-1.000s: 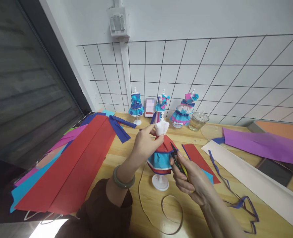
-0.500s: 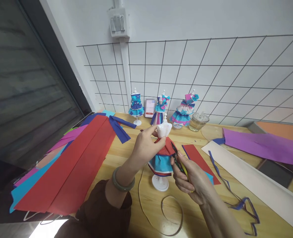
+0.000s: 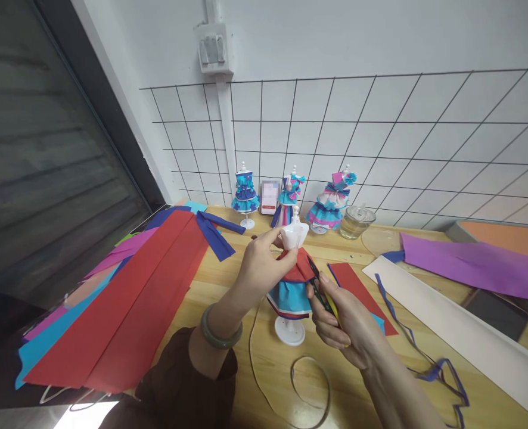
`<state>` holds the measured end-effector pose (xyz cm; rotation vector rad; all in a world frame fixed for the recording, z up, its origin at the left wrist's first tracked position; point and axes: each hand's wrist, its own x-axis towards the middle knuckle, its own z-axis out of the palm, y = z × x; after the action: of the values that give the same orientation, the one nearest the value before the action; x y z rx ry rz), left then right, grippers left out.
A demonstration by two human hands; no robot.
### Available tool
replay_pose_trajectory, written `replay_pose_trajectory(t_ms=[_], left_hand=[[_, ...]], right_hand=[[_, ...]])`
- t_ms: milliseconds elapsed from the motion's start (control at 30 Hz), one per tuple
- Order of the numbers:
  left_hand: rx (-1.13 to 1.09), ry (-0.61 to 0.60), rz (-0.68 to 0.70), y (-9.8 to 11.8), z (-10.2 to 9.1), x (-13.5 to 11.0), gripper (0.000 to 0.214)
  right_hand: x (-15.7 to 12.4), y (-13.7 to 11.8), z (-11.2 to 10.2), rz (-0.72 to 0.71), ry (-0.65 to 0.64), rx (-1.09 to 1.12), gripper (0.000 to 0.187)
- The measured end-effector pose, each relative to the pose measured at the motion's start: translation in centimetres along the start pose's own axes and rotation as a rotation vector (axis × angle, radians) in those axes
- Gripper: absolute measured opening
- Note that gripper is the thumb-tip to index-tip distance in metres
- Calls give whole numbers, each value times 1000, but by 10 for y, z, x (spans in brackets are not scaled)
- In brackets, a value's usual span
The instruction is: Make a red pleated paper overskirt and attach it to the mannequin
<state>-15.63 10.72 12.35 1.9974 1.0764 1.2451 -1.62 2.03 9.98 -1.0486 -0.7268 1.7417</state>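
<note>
A small white dress form (image 3: pixel 295 234) stands upright before me on a round white base, wearing a layered skirt (image 3: pixel 293 296) with a red tier over a blue one and a dark-edged red hem. My left hand (image 3: pixel 264 262) pinches the form at its waist, thumb in front and fingers partly hidden behind. In my right hand (image 3: pixel 335 322) are thread snips (image 3: pixel 321 292) with dark blades and yellow on the handles. Their tips point up and left, against or very near the right side of the red tier; I cannot tell if they touch it.
Three dressed forms, one in a blue dress (image 3: pixel 245 193), stand along the gridded wall beside a phone (image 3: pixel 270 197) and a glass cup (image 3: pixel 357 221). Red fabric strips (image 3: pixel 125 304) lie left; white (image 3: pixel 452 322) and purple strips (image 3: pixel 474 265) lie right. A thin cord (image 3: pixel 257 369) curls in front.
The whole view has shifted slightly. Both hands keep their hold, and the form and snips stay in nearly the same place.
</note>
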Motion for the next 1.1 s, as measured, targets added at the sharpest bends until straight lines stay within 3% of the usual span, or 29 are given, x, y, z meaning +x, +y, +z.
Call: replay_pose_trajectory(t_ms=[300,633,1100], left_hand=[[9,44,-3,1,-2,1,16],[51,14,33,6,-4,-1,14],[65,24,45,6,-5,-2,18]], right_hand=[[-1,-1,1,-6,-13,13,40],[0,-2,3,-20,-4,-6,46],[0,-5,6,-26,4,-40,40]])
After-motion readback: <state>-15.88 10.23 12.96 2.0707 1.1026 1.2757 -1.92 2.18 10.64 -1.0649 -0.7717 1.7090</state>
